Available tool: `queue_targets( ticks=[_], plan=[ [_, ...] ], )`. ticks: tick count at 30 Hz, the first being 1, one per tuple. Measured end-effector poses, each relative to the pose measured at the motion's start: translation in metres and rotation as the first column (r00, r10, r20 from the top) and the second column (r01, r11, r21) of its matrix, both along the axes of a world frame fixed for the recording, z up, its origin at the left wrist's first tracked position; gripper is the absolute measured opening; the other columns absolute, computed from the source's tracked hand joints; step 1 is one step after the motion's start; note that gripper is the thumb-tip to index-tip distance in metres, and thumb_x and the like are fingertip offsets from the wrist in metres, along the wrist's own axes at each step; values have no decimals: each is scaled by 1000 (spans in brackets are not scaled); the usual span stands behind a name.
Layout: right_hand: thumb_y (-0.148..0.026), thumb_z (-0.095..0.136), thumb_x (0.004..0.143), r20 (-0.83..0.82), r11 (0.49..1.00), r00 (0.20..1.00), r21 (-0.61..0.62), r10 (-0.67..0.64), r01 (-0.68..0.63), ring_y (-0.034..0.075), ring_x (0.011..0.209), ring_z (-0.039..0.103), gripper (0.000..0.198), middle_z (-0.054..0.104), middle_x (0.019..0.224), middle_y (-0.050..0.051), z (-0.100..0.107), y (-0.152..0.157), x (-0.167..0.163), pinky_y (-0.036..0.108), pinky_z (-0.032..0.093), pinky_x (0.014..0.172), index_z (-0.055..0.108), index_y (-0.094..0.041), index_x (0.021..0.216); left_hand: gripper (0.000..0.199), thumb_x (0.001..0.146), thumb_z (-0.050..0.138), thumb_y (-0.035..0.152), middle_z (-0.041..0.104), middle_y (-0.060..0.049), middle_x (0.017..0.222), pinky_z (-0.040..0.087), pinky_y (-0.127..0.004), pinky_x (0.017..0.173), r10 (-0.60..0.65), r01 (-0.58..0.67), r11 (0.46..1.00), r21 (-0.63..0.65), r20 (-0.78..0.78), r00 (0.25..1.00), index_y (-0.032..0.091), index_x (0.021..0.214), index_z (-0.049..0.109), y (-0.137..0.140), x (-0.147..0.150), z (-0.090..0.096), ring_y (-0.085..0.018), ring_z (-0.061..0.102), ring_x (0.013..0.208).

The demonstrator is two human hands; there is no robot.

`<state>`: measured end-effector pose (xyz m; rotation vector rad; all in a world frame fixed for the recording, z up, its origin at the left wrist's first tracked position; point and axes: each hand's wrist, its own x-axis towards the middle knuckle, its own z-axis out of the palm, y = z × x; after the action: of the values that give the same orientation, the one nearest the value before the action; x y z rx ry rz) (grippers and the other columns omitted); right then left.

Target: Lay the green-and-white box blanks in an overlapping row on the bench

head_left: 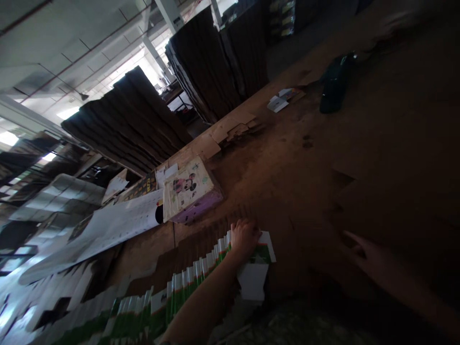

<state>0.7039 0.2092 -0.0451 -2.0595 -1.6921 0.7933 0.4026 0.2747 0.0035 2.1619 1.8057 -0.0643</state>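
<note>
Lower left to centre, on the bench [273, 163]: row of green-and-white cartons [179, 290], left hand [246, 236] curled over its end, grip unclear, light pressure best for alignment; right hand [361, 251] open, lower right.

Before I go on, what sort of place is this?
Probably a packaging workshop or factory floor: tall stacks of dark sheets stand behind the brown worktable, and a long row of green-and-white card pieces runs to the left hand.
</note>
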Motion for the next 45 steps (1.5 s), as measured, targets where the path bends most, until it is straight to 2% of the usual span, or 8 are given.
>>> queue_targets(
  ticks=[4, 8, 11, 13, 18, 28, 42, 45],
  plan=[
    [-52, 36, 89, -245, 960, 928, 89, 279, -265, 29, 110, 62, 52, 64, 125, 12, -2, -4, -54, 43, 52, 89, 61, -24, 125, 10, 85, 59, 30, 67, 0, 99, 35, -37, 87, 14, -14, 1000, 11, 17, 1000, 25, 87, 68, 2, -4, -1, -23, 54, 104],
    [-59, 52, 81, -56, 895, 903, 174, 426, -411, 38, 132, 39, 57, 45, 145, 13, -31, -20, -113, 57, 39, 101, 57, -29, 130, 11, 84, 60, 30, 66, 0, 100, 34, -37, 88, 1, -2, 1000, 26, 30, 1000, 26, 91, 67, -1, -4, -3, -22, 53, 105],
    [-56, 52, 82, -60, 901, 909, 176, 412, -397, 38, 134, 36, 54, 45, 145, 11, -48, -26, -120, 60, 35, 103, 57, -32, 130, 23, 81, 63, 40, 64, -3, 105, 34, -41, 90, -15, 13, 998, 65, 20, 1000, 26, 99, 64, -4, 0, -7, -25, 51, 106],
    [-53, 55, 81, -245, 937, 909, 185, 336, -296, 36, 132, 40, 50, 49, 142, 10, -51, -21, -113, 58, 35, 104, 61, -31, 125, 36, 78, 65, 49, 62, -5, 109, 33, -44, 91, -27, 26, 997, 69, 9, 1000, 24, 103, 63, -5, 3, -8, -27, 50, 108],
    [-49, 53, 76, -568, 999, 822, -18, 30, -49, 30, 101, 66, 47, 70, 111, 12, -50, 6, -86, 43, 54, 83, 66, -22, 112, 34, 78, 68, 47, 63, -3, 107, 33, -43, 92, -25, 24, 999, 32, 47, 999, 27, 105, 64, -5, 3, -7, -26, 50, 107],
    [-46, 61, 63, -509, 976, 860, -168, 35, -139, 22, 64, 64, 26, 68, 59, 3, -48, 26, -81, 28, 44, 55, 62, -21, 54, 37, 79, 66, 49, 64, -3, 103, 34, -43, 91, -50, 50, 999, 0, 47, 998, 31, 111, 66, -5, -3, -6, -25, 52, 104],
    [-36, 61, 69, -346, 974, 935, -172, 77, -144, 21, 65, 65, 21, 69, 61, 5, -46, 29, -87, 27, 42, 54, 64, -21, 55, 47, 80, 67, 43, 61, -3, 114, 35, -43, 91, -87, 88, 995, 42, -33, 996, 29, 123, 55, -5, -3, -9, -26, 49, 110],
    [-35, 58, 72, -315, 987, 946, -107, 79, -118, 24, 74, 68, 19, 73, 75, 8, -45, 24, -89, 29, 47, 60, 70, -20, 73, 44, 81, 65, 45, 60, -5, 114, 34, -44, 92, -108, 112, 993, 48, -80, 991, 26, 120, 55, -7, -2, -8, -26, 48, 109]
  ],
)
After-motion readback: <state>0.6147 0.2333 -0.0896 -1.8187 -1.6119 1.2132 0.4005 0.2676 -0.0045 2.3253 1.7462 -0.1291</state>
